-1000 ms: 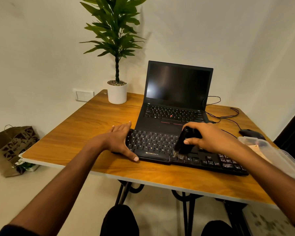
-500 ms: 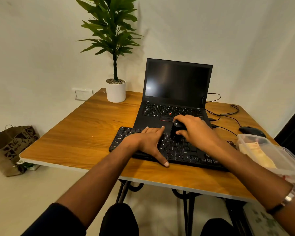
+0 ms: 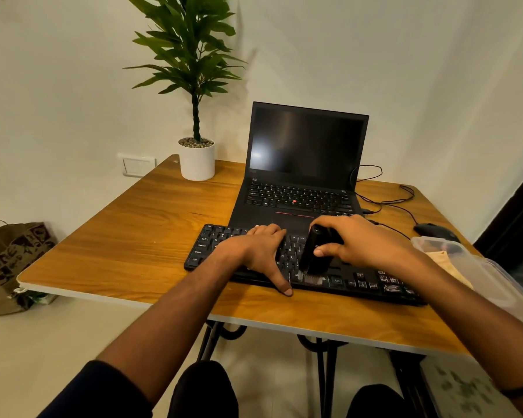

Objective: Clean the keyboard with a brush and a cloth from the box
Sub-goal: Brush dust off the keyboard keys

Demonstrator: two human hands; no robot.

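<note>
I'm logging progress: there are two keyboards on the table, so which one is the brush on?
The separate black keyboard at the near edge, not the laptop behind it. The right hand holds the brush, bristles down on its keys; the left hand rests on it.

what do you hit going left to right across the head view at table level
paper bag → left hand → brush → right hand → plastic box
</note>
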